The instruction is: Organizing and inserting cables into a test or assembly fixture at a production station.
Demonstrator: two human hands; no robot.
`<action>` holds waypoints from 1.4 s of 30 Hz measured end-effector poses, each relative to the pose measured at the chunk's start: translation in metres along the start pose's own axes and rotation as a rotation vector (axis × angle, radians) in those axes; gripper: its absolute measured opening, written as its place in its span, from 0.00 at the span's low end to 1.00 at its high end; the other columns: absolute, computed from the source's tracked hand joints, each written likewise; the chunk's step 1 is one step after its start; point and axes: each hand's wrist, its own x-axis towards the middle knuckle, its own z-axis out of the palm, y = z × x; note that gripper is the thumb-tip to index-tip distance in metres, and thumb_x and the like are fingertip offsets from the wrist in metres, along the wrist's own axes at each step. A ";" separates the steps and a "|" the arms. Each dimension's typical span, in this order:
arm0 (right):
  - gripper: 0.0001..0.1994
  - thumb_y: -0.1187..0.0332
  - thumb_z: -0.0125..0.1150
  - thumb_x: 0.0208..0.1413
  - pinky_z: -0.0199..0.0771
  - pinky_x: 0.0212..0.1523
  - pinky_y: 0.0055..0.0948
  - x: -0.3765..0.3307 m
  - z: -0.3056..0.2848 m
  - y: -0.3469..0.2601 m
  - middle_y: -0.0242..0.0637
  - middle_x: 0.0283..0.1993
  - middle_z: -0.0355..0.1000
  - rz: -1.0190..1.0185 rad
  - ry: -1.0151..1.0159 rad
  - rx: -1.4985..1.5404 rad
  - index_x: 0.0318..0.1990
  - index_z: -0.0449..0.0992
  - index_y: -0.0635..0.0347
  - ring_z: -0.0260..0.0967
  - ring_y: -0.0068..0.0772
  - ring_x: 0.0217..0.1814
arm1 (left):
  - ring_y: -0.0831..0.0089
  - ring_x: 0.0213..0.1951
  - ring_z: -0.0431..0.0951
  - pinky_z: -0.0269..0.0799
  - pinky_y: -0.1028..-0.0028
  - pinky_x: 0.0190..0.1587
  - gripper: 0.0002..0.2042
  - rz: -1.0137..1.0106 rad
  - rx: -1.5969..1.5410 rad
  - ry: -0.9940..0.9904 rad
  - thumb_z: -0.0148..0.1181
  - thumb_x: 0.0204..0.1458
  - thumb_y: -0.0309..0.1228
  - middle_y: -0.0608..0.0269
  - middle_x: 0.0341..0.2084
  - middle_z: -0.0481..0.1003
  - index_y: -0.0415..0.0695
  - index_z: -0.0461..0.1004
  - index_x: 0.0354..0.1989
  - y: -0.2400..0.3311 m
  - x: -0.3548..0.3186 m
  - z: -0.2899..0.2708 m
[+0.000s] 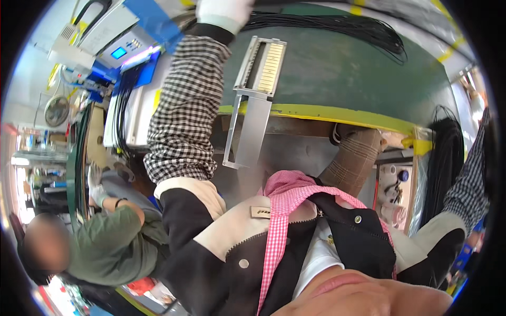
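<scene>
My left hand (224, 15), in a white glove, reaches to the far edge of the view above the green table. Its fingers are cut off by the frame, so what they hold, if anything, does not show. Close by lies a bundle of thin black cables (327, 25) stretching to the right. Nearer to me is a silver metal fixture (263, 66) with a row of cream-coloured blocks; its long open frame (253, 131) juts over the table's front edge. My right arm, in a checked sleeve (472, 168), runs out at the right rim, and its hand is out of view.
The green table (337, 81) has a yellow front edge (337, 111). More black cables (445, 152) hang at its right end, beside a shelf of spools (391, 195). A blue-and-white machine (118, 52) stands at left. A person in a green shirt (110, 247) sits at left.
</scene>
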 end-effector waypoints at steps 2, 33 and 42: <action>0.27 0.60 0.53 0.58 0.60 0.62 0.33 0.009 -0.049 0.019 0.44 0.63 0.63 0.072 -0.035 -0.118 0.64 0.61 0.61 0.62 0.40 0.62 | 0.56 0.34 0.78 0.71 0.59 0.37 0.09 -0.533 1.691 -0.242 0.50 0.53 0.36 0.56 0.32 0.77 0.46 0.71 0.37 -0.053 0.012 0.052; 0.24 0.58 0.60 0.50 0.69 0.44 0.30 0.057 0.261 -0.022 0.35 0.41 0.70 0.103 -0.842 -0.775 0.55 0.69 0.53 0.68 0.37 0.39 | 0.71 0.28 0.75 0.71 0.70 0.31 0.11 -0.984 0.940 1.228 0.53 0.57 0.35 0.60 0.25 0.71 0.38 0.66 0.39 -0.123 -0.216 0.214; 0.23 0.63 0.61 0.46 0.66 0.50 0.30 0.065 0.254 -0.009 0.35 0.44 0.69 -0.017 -0.734 -0.768 0.53 0.72 0.55 0.67 0.38 0.44 | 0.61 0.29 0.75 0.73 0.68 0.34 0.13 -0.684 1.814 1.090 0.61 0.49 0.31 0.54 0.32 0.74 0.41 0.72 0.42 -0.125 -0.210 0.193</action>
